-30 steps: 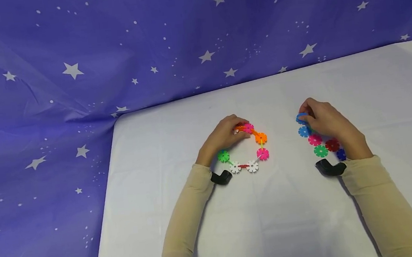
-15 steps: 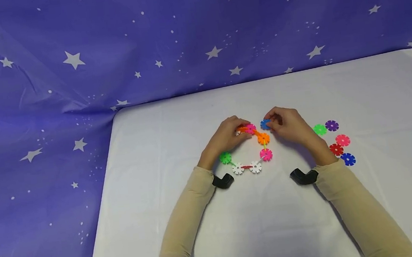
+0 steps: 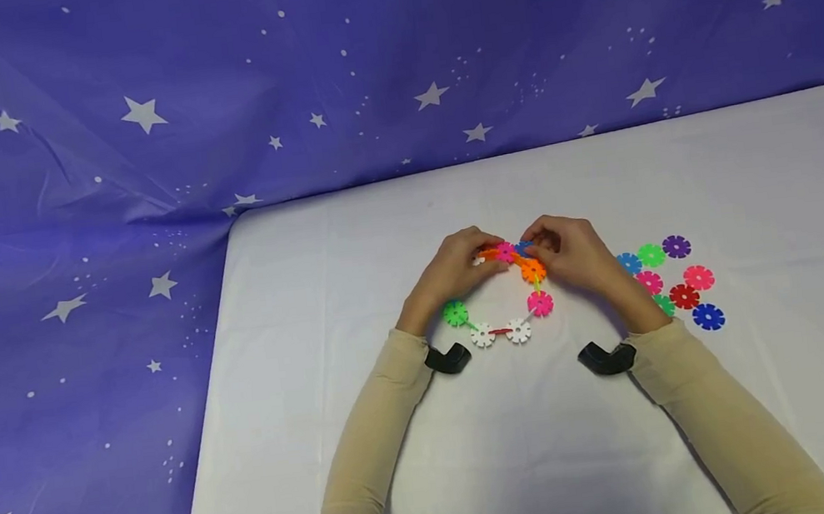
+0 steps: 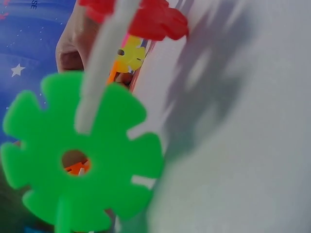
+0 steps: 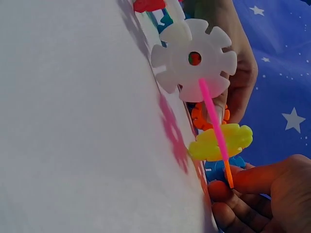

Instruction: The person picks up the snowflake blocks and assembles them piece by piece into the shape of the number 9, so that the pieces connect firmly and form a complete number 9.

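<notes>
A ring of slotted plastic snowflake discs lies on the white table: a green disc [image 3: 456, 313], white discs, a pink disc [image 3: 540, 303] and an orange disc [image 3: 532, 269], with edge-on discs joining them. At its far side my left hand [image 3: 454, 268] pinches the ring beside another pink disc [image 3: 505, 252]. My right hand [image 3: 575, 255] pinches a blue disc [image 3: 523, 249] between thumb and fingers, right up against that pink disc. In the right wrist view the blue disc [image 5: 218, 170] is partly hidden behind a yellow disc [image 5: 221, 141]. A large green disc [image 4: 112, 160] fills the left wrist view's foreground.
Several loose discs, among them a purple disc [image 3: 676, 247], a red disc [image 3: 683, 296] and a dark blue disc [image 3: 708, 316], lie right of the right forearm. Black wrist mounts [image 3: 607, 358] sit at both cuffs. A purple starry cloth [image 3: 362, 69] stands behind the table.
My right hand has lifted the blue disc from the loose discs and carried it left to the ring, where it now meets the pink disc. My left hand has kept its grip.
</notes>
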`<state>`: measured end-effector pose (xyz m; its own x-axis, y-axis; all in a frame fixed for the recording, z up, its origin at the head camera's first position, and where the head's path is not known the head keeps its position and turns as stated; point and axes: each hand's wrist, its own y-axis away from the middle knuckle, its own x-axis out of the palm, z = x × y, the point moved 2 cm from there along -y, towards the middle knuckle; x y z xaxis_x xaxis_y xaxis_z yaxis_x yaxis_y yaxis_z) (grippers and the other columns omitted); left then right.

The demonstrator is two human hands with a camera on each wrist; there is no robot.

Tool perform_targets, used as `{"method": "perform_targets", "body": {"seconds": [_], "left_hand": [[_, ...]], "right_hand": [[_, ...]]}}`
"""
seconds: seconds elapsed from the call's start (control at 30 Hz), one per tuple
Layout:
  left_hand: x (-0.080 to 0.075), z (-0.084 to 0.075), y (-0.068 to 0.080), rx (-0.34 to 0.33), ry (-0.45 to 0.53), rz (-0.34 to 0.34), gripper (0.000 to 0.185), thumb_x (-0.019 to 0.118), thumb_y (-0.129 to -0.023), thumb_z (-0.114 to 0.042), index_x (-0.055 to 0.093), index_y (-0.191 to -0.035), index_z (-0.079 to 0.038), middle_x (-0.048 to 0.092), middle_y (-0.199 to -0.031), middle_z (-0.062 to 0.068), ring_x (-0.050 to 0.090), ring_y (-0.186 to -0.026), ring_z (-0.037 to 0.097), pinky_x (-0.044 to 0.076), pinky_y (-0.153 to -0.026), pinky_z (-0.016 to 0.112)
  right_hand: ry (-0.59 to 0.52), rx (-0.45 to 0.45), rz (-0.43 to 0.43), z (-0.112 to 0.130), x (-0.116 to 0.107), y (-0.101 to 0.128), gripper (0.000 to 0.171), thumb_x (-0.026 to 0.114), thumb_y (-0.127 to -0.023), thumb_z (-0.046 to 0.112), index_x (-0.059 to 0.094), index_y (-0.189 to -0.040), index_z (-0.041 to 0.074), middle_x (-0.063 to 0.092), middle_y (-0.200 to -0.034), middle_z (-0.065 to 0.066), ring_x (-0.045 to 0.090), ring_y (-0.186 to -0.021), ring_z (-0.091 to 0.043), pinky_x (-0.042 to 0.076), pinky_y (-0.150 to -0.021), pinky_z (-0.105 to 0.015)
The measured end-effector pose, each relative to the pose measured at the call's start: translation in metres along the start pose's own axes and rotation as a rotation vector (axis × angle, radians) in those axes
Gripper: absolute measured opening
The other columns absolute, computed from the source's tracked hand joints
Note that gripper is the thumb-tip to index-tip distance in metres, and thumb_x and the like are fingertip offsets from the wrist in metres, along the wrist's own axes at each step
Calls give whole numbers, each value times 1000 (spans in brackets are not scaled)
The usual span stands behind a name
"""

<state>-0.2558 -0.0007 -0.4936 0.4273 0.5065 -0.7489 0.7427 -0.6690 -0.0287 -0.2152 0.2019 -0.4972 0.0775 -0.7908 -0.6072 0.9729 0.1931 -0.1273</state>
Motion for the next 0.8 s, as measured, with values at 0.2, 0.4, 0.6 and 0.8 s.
{"method": "perform_targets", "body": {"seconds": [0.2, 0.4, 0.6, 0.8], "left_hand": [[-2, 0, 1, -2, 33, -2, 36, 72, -90, -27, 69, -121, -9, 67, -102, 4, 58, -90, 13, 45, -85, 24], [2, 4, 2, -15, 105, -17, 34, 73, -89, -25, 70, -120, -10, 68, -101, 3, 58, -89, 12, 45, -83, 22], [4, 4, 2, 10, 140, -46, 33, 75, -88, -22, 71, -118, -10, 69, -98, 2, 57, -85, 11, 45, -80, 21], [6, 1, 1, 21, 130, -37, 33, 75, -87, -22, 71, -116, -8, 70, -99, 4, 59, -85, 12, 46, -80, 22]], "right_hand": [[12, -10, -31, 1, 4, 1, 9, 69, -89, 2, 70, -97, 4, 69, -82, -9, 58, -70, -18, 46, -64, -17], [9, -10, -114, 1, 10, 5, 4, 71, -88, 4, 72, -92, 4, 69, -78, -8, 55, -64, -17, 45, -59, -21], [-8, -12, -159, 0, 12, 5, 3, 70, -88, 4, 73, -88, 2, 71, -77, -8, 56, -62, -17, 45, -57, -20], [-21, -28, -162, -3, 12, 5, 5, 70, -87, -1, 73, -87, 3, 71, -78, -9, 56, -62, -17, 46, -57, -18]]}}
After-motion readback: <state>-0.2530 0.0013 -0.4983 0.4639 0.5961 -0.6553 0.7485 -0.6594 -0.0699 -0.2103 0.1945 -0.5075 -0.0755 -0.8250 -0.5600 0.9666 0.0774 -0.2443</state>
